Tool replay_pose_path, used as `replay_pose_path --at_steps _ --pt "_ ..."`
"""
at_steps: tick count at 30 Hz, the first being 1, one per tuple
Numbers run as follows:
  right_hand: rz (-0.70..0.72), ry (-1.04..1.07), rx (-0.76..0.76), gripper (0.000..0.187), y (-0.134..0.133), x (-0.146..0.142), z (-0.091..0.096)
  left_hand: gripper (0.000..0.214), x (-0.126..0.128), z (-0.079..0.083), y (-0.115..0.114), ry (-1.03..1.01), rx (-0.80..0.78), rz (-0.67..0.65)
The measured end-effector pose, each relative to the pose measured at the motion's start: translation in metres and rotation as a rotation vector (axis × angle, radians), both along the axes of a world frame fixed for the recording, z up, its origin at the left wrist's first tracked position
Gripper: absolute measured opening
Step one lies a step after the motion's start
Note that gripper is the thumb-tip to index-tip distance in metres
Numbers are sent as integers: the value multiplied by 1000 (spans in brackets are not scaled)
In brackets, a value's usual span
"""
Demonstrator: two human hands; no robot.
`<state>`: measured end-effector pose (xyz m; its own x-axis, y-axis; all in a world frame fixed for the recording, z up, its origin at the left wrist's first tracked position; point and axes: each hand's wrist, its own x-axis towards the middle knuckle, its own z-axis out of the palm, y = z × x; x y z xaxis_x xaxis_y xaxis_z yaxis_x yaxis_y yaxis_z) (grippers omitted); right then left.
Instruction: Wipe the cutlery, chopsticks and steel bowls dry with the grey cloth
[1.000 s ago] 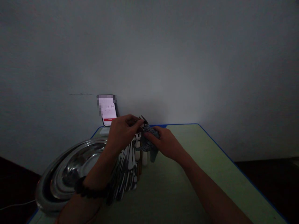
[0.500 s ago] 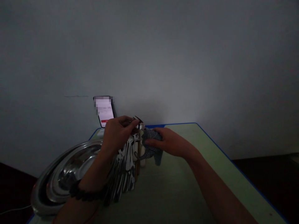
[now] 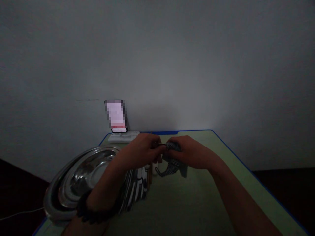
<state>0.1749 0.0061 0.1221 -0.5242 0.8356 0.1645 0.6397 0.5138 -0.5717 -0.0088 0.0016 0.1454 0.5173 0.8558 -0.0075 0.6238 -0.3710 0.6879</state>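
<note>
"Grey checked cloth (image 3: pixel 173 168): where exactly?"

"In the right hand (image 3: pixel 192 151), fingers closed on it, its loose folds hanging below."

"And the utensil (image 3: pixel 161 144)?"

"Between the hands, just left of the cloth's upper part and meeting it. The left hand (image 3: pixel 144 149) pinches it, thumb against curled fingers; most of its shape is hidden."

"What lies around them?"

"Cutlery (image 3: pixel 137 187) in a row on the surface (image 3: pixel 197 200), partly behind the left forearm. Left of that, one steel bowl (image 3: pixel 63 193) inside a larger basin (image 3: pixel 50 200). Farther back, a phone (image 3: pixel 116 113) leans upright."
</note>
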Motion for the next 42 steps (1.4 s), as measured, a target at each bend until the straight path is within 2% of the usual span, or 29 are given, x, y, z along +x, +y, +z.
replay_pose_path --at_steps 2,5,8,12,15,19,24,26,28,30,32,35,37,39,41,42 --pt "22 48 -9 21 0 -1 1 23 2 2 -1 26 114 26" --pt "80 112 -87 23 0 0 3 23 -6 7 2 55 217 148" --pt "122 135 -165 26 0 3 6 26 -19 10 5 80 267 264" --pt "140 134 -249 30 -1 9 7 28 -31 10 6 70 297 297" --pt "144 83 -283 32 1 12 5 29 -34 8 7 66 262 300" --pt "140 -68 -244 33 10 16 -4 28 -39 7 9 112 251 261" --pt "58 -266 -277 44 23 23 -25 26 -48 14 7 237 375 369" --pt "98 -174 -307 60 25 21 -28 27 -45 15 6 247 407 368" --pt "200 14 -318 72 24 17 -25 27 -36 12 5 226 410 327" --pt "295 193 -357 66 21 15 -19 28 -22 7 5 187 426 303" --pt "307 302 -414 53 17 18 -11 28 -7 3 4 112 430 302" --pt "203 318 -412 47 17 36 -5 29 11 -4 4 -30 305 244" --pt "54 240 -346 48 23 55 -8 39 19 -12 5 -35 256 223" --pt "-183 85 -250 48 34 77 -18 49 24 -24 7 53 252 198" --pt "-476 -146 -133 43 48 97 -33 48 28 -39 10 167 255 137" --pt "-560 -192 -112 43 54 106 -42 47 29 -46 12 216 265 95"
